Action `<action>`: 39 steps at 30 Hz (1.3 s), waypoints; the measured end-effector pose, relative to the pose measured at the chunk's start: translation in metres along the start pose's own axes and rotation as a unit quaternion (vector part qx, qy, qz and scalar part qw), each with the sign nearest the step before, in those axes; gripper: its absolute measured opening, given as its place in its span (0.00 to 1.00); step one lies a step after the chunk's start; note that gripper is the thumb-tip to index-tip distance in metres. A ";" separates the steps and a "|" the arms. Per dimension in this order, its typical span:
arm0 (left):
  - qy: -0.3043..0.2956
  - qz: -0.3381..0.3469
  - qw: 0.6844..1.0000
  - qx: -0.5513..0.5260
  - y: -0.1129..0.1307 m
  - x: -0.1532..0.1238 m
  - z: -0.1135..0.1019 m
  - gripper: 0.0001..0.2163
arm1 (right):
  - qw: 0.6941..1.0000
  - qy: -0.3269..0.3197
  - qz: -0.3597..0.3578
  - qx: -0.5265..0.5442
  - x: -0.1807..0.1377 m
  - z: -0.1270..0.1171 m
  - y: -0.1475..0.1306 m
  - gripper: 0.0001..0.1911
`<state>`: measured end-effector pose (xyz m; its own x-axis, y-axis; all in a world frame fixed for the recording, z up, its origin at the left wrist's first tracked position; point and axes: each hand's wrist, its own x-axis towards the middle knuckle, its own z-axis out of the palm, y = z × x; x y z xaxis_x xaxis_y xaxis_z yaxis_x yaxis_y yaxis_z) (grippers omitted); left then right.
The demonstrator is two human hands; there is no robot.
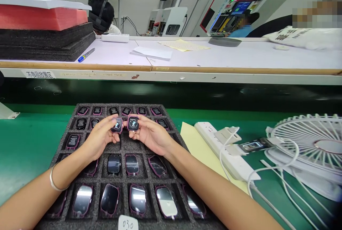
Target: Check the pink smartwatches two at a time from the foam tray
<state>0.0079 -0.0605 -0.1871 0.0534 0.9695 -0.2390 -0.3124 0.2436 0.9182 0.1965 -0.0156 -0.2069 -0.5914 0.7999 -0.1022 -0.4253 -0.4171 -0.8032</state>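
Observation:
My left hand [103, 133] pinches a smartwatch body [117, 126] with a purple frame and a lit screen. Close beside it, my right hand [149, 133] grips a second smartwatch body [133, 123], its screen also lit with a dial. Both are held above a black foam tray [124, 143] with square pockets. In the far rows, watches such as this one [72, 141] show lines of white text. Nearer ones, like this dark-screened watch [137, 198], show only reflections. My forearms cover some of the pockets.
A paper label [128, 223] marked 030 sits at the tray's near edge. To the right are a white power strip [227, 151] with cables, yellow paper [189, 138] and a white fan [315, 148]. Foam sheets [42, 42] and a pen [86, 55] lie on the shelf; people are beyond.

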 end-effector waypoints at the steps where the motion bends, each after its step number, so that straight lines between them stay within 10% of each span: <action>1: -0.002 0.003 1.000 0.001 0.000 0.000 0.000 0.27 | 1.000 -0.001 -0.001 -0.005 0.000 0.000 0.000 0.15; 39: -0.031 0.093 0.992 0.082 -0.002 -0.002 0.002 0.15 | 0.984 0.001 -0.085 -0.156 -0.006 0.002 0.006 0.18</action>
<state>0.0101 -0.0628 -0.1882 0.0695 0.9966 -0.0446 -0.1650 0.0555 0.9847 0.1959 -0.0242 -0.2097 -0.5282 0.8478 0.0482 -0.2867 -0.1247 -0.9499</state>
